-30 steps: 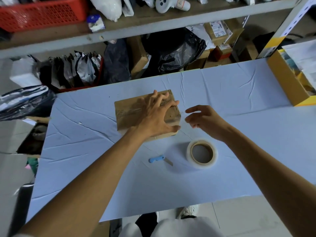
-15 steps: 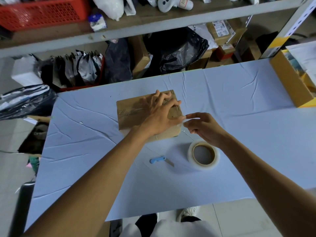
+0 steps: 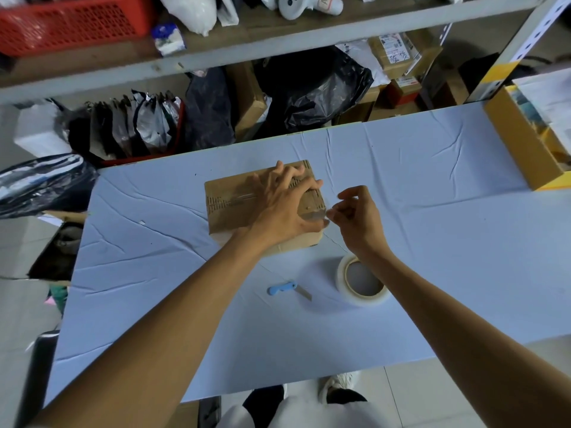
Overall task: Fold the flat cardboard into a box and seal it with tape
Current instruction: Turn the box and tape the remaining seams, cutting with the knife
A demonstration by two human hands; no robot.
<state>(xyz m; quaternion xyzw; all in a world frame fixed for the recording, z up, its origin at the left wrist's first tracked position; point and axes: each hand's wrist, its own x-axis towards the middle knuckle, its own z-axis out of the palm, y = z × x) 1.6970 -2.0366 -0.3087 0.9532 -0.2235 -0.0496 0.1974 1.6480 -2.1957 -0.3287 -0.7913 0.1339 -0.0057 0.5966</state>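
A brown cardboard box (image 3: 230, 208) lies folded on the blue table (image 3: 432, 248), with clear tape running across its top. My left hand (image 3: 285, 208) presses down on the right half of the box, fingers spread and thumb at the near right corner. At the box's right edge, my right hand (image 3: 355, 217) pinches the loose end of the clear tape strip (image 3: 321, 215) between thumb and forefinger. The tape roll (image 3: 343, 284) lies flat on the table, partly under my right wrist.
A blue-handled cutter (image 3: 282, 288) lies left of the roll. A yellow-sided carton (image 3: 522, 146) stands at the table's far right. Behind the table are shelves (image 3: 278, 47) with bags and parcels. Black bags (image 3: 40, 183) sit off the left edge.
My right hand moved left to the box's right edge and pinched the tape end. My left hand stayed pressed on the box.
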